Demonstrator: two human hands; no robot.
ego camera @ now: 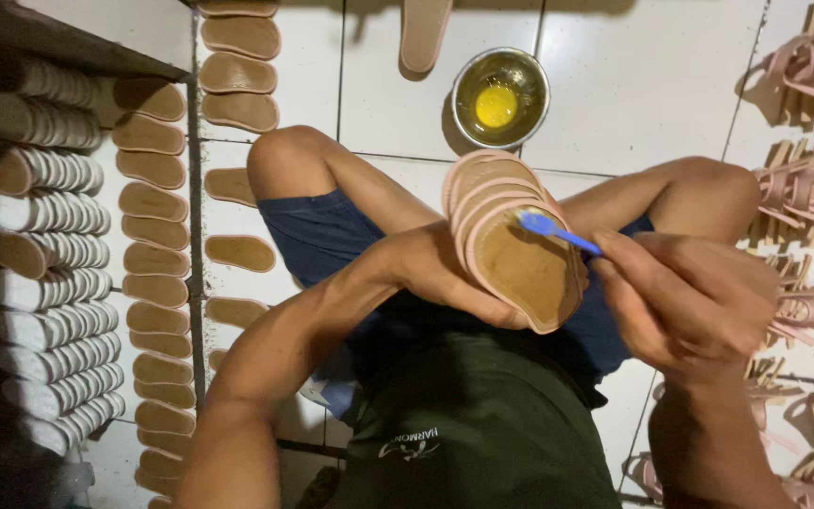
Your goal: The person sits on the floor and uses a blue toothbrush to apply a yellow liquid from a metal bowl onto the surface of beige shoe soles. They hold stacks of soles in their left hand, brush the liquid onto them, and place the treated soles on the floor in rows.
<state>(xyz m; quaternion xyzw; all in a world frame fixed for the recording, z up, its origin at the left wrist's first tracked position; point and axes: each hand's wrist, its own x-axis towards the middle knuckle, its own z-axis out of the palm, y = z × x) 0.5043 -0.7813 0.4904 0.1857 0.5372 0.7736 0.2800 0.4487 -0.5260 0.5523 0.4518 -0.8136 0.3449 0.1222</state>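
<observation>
Left hand (445,273) clamps a fanned stack of pink-edged soles (511,236), long axis toward eleven o'clock; right hand (690,302) pinches a blue brush (553,229) pointing to ten o'clock.

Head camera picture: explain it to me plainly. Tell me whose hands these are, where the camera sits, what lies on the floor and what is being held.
The camera sits on a person's head and looks down at their own lap and two bare hands. The person sits on a white tiled floor with knees bent. The left hand grips a fanned stack of pink-edged sandal soles. The right hand holds a small blue brush, its tip on the brown face of the front sole. Beyond the knees stands a metal bowl holding yellow liquid. To the left, single brown soles lie in rows, with white bundled soles stacked further left. To the right lie pink strapped sandal pieces.
</observation>
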